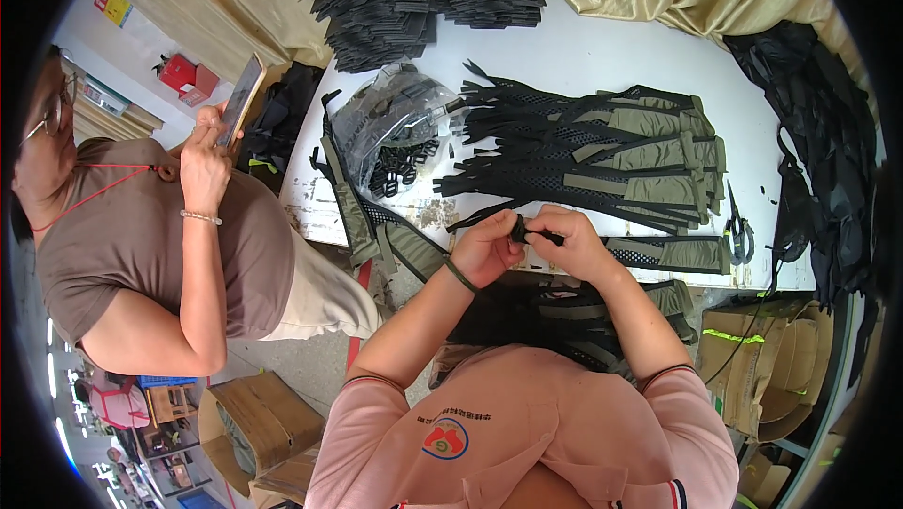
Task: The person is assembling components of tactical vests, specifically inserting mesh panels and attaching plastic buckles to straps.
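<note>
Close together at the table's near edge, my left hand (488, 247) and my right hand (570, 242) are both closed in a pinch. Between them is the black strap end (544, 237) of a shoulder strap, with a small dark piece that looks like a buckle at my left fingertips. An olive-green and black mesh shoulder strap (668, 253) lies just right of my right hand. Beyond my hands, several similar shoulder straps (649, 156) are laid in an overlapping row. A clear plastic bag (395, 100) stands beyond my left hand, with loose black buckles (400, 166) beside it.
Stacks of black pieces (376, 10) stand at the table's far side. Scissors (739, 234) lie at the right. Black material (814, 151) hangs over the right edge. At left, another person (179, 255) holds a phone (242, 100). Cardboard boxes (268, 420) stand on the floor.
</note>
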A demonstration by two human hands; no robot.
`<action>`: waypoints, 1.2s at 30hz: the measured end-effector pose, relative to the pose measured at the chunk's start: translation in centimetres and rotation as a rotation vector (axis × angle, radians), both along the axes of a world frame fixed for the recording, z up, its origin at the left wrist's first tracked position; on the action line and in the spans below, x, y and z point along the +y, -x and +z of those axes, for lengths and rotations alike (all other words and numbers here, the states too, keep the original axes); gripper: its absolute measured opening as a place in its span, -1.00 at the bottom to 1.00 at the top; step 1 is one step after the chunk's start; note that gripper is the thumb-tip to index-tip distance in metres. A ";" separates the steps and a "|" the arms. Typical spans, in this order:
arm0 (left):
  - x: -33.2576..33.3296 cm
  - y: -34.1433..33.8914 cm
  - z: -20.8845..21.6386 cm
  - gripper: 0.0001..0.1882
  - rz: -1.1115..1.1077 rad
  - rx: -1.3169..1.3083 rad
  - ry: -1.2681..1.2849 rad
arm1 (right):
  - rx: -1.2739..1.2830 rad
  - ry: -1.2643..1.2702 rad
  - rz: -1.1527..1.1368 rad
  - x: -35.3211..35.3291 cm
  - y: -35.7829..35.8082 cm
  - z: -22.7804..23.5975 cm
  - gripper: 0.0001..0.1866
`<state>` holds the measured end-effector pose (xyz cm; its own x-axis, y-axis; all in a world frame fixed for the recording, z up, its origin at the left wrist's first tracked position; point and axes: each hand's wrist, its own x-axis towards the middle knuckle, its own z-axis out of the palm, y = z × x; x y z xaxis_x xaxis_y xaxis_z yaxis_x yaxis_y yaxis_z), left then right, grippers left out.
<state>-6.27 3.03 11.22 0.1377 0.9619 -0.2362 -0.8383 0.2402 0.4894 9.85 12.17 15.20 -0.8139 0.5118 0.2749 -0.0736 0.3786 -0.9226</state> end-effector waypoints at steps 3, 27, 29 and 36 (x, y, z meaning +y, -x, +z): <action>-0.2 0.1 -0.1 -0.84 0.002 -0.018 0.010 | -0.042 -0.097 0.000 -0.1 -0.2 0.6 -0.88; -0.1 -0.1 0.1 -0.85 -0.053 -0.044 0.007 | -0.029 0.061 -0.020 -0.2 -0.3 0.3 -0.91; -0.2 -0.3 -0.1 -0.85 -0.039 -0.066 0.002 | -0.056 -0.036 -0.069 -0.7 0.0 0.7 -0.92; -0.1 -0.9 0.1 -0.84 0.111 0.002 -0.031 | -0.093 -0.100 -0.127 -1.2 -0.3 0.9 -0.92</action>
